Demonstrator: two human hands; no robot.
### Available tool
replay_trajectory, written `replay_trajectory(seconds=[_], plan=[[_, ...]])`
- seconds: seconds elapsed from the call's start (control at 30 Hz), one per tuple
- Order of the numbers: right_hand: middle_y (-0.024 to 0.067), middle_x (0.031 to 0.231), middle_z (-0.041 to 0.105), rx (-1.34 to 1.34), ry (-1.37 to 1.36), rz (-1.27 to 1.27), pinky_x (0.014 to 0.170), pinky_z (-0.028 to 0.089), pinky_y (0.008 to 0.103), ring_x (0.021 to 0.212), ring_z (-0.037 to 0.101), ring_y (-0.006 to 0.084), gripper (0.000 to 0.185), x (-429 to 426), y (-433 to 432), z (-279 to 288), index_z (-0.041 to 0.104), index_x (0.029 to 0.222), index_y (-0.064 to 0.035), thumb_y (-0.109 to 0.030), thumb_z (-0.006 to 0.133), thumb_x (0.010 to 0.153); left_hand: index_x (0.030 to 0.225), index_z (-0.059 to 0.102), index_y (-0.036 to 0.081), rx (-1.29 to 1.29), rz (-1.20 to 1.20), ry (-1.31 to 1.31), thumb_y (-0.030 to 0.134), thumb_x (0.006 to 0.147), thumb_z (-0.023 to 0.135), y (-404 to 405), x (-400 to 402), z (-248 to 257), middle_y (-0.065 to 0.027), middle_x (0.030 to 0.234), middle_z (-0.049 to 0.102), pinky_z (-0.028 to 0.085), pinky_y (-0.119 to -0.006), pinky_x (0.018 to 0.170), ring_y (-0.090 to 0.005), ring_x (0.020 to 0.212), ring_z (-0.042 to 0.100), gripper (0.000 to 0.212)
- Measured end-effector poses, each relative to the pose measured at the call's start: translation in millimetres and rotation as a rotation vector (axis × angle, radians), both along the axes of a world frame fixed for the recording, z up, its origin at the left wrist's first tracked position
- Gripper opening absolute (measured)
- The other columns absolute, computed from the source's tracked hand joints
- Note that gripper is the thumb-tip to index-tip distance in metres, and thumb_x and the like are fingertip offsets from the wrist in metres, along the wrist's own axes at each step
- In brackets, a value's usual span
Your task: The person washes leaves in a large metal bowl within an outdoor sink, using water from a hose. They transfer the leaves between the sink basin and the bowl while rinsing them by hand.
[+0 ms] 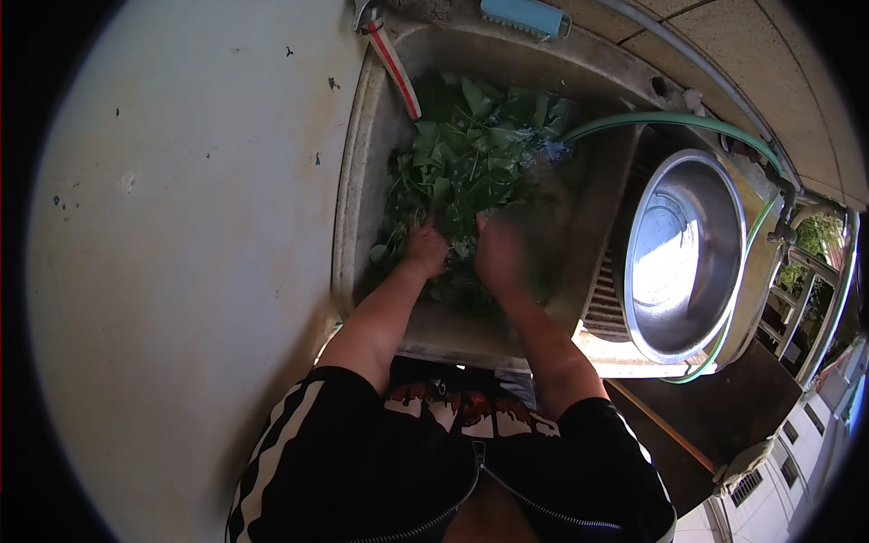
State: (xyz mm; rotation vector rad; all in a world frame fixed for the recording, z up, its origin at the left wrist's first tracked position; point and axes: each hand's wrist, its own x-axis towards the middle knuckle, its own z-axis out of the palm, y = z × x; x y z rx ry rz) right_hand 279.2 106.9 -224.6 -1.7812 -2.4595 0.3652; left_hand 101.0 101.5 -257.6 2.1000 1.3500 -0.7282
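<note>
Leafy green stems float in water in a deep stone or concrete sink. My left hand is down among the leaves at the near left part of the heap, its fingers partly hidden by greens and water. To its right, my right hand is blurred and touches the leaves with its fingertips; whether it grips any cannot be told. The end of a green hose reaches into the sink from the right, and the water is stirred up and splashing there.
A large metal basin rests tilted on the ribbed washboard part at the right. A blue scrubbing brush lies on the far rim. A red-and-white strap hangs over the far left corner. A tap stands beyond the basin. A pale wall borders the left side.
</note>
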Motion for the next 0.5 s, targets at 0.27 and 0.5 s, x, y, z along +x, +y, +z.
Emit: replay_trajectory(seconds=[0.27,0.5], plan=[[0.0146,0.092,0.060,-0.291,0.039,-0.406,0.072,0.047,0.0437,0.083,0.059,0.0291,0.021,17,18,-29,0.062,0.097,-0.0042,-0.017,0.060,0.080,0.125,0.056,0.016,0.271,0.974,-0.198,0.017,0.071,0.070,27,32,-4,-0.0158,0.117,0.060,0.046,-0.046,0.085,-0.0370,0.101,0.056,0.056],[0.0154,0.088,0.060,-0.131,0.208,0.083,0.068,0.046,0.0430,0.081,0.057,0.0325,0.020,3,41,23,0.060,0.095,-0.0031,-0.011,0.060,0.077,0.113,0.061,0.002,-0.384,1.698,-1.120,0.015,0.084,0.064,51,18,51,-0.0042,0.098,0.067,0.049,-0.033,0.078,-0.0159,0.087,0.062,0.032]])
